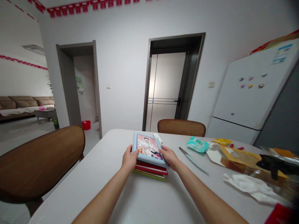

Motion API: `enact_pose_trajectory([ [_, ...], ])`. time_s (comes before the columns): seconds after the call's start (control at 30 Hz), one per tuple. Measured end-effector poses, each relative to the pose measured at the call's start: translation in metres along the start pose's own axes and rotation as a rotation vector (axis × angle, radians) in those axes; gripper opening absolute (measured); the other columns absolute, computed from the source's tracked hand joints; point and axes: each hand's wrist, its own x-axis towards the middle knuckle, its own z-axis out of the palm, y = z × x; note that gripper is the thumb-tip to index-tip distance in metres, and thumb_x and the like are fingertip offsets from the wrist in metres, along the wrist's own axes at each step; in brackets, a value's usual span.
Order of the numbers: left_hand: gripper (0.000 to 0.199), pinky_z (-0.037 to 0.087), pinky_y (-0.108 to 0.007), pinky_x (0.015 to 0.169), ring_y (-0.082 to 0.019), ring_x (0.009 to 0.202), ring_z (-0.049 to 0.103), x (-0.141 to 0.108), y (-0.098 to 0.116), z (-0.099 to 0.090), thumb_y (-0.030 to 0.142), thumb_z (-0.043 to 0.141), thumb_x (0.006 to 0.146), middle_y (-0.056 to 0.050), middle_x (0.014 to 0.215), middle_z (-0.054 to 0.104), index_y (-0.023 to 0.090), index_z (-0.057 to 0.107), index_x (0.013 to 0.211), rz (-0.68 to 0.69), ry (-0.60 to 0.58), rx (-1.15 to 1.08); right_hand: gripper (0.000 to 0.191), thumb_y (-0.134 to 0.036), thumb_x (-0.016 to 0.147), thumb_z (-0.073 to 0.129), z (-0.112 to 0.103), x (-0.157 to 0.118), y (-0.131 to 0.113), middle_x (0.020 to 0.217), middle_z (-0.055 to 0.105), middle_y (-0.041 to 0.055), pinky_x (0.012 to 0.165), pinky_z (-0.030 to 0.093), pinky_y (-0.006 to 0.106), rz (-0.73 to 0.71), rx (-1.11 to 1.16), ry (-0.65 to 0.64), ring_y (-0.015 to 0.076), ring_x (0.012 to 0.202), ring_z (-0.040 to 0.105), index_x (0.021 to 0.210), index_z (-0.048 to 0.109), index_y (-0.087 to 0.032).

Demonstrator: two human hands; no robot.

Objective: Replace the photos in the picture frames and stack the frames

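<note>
A light blue picture frame with a photo in it lies face up in the head view, tilted a little toward me. My left hand grips its left edge, thumb on top. On the opposite edge my right hand holds it the same way. Beneath sit a red frame or book and a yellow-green one, stacked on the white table. Whether the blue frame rests on the stack or is just above it, I cannot tell. The undersides of my fingers are hidden.
Right of my hands lies a knife. Beyond it are a teal wipes pack, a cardboard box and crumpled white cloth or tissue. Wooden chairs stand at the left and far side.
</note>
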Motion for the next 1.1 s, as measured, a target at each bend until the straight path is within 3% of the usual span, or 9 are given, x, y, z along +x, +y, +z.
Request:
enact_pose_trajectory([
  [0.13,0.029,0.041,-0.043,0.084,-0.021,0.1,0.049,0.003,-0.022,-0.002,0.027,0.05,0.081,-0.007,0.114,0.049,0.016,0.048,0.108,-0.02,-0.008,0.104,0.028,-0.033,0.079,0.049,-0.003,0.001,0.016,0.103,0.058,0.0063,0.075,0.044,0.033,0.019,-0.009,0.022,0.0154,0.085,0.057,0.1,0.054,-0.016],
  [0.27,0.028,0.043,-0.041,0.08,-0.02,0.094,0.053,0.001,-0.028,-0.005,0.029,0.05,0.081,-0.006,0.108,0.053,0.015,0.05,0.105,0.006,-0.063,0.142,0.038,-0.029,0.068,0.053,-0.001,-0.013,0.033,0.104,0.062,0.0062,0.071,0.045,0.027,-0.001,0.014,0.042,0.0194,0.085,0.059,0.104,0.055,-0.015],
  [0.43,0.027,0.042,-0.041,0.08,-0.019,0.092,0.053,-0.004,-0.028,-0.009,0.031,0.049,0.081,-0.006,0.104,0.054,0.014,0.05,0.103,0.067,-0.077,0.179,0.062,-0.032,0.063,0.052,0.008,-0.027,0.043,0.126,0.045,0.006,0.082,0.041,0.023,-0.061,0.042,0.153,0.0202,0.106,0.049,0.121,0.042,-0.013],
  [0.53,0.028,0.042,-0.04,0.081,-0.019,0.091,0.054,-0.007,-0.025,-0.012,0.031,0.05,0.081,-0.006,0.102,0.056,0.014,0.05,0.103,0.093,-0.095,0.195,0.069,-0.033,0.062,0.053,0.008,-0.032,0.044,0.129,0.04,0.009,0.084,0.04,0.025,-0.054,0.049,0.192,0.0222,0.109,0.047,0.125,0.037,-0.01],
  [0.6,0.035,0.042,-0.035,0.081,-0.019,0.09,0.055,-0.01,-0.022,-0.017,0.032,0.055,0.076,-0.007,0.1,0.058,0.013,0.05,0.105,0.111,-0.143,0.203,0.07,-0.034,0.062,0.052,0.006,-0.034,0.046,0.129,0.041,0.0099,0.084,0.041,0.026,-0.045,0.051,0.21,0.0229,0.108,0.047,0.125,0.037,-0.009],
  [0.73,0.078,0.041,-0.029,0.082,-0.022,0.094,0.054,-0.017,-0.018,-0.029,0.025,0.076,0.048,-0.01,0.11,0.056,0.012,0.043,0.118,0.135,-0.269,0.237,0.066,-0.034,0.061,0.052,0.006,-0.04,0.047,0.125,0.045,0.0081,0.085,0.04,0.026,-0.039,0.052,0.241,0.0229,0.108,0.048,0.123,0.041,-0.011],
  [0.8,0.091,0.04,-0.029,0.083,-0.023,0.094,0.054,-0.019,-0.019,-0.035,0.02,0.078,0.041,-0.008,0.11,0.057,0.014,0.038,0.122,0.144,-0.313,0.262,0.065,-0.033,0.062,0.051,0.009,-0.043,0.045,0.125,0.045,0.0093,0.088,0.038,0.027,-0.048,0.048,0.259,0.0229,0.11,0.045,0.123,0.041,-0.01],
  [1.1,0.079,0.034,-0.029,0.089,-0.024,0.103,0.047,-0.017,-0.019,-0.03,0.017,0.071,0.049,-0.009,0.117,0.051,0.015,0.041,0.122,0.169,-0.255,0.369,0.06,-0.032,0.065,0.046,0.014,-0.039,0.045,0.122,0.049,0.0073,0.09,0.035,0.029,-0.069,0.023,0.288,0.0229,0.108,0.046,0.122,0.042,-0.013],
])
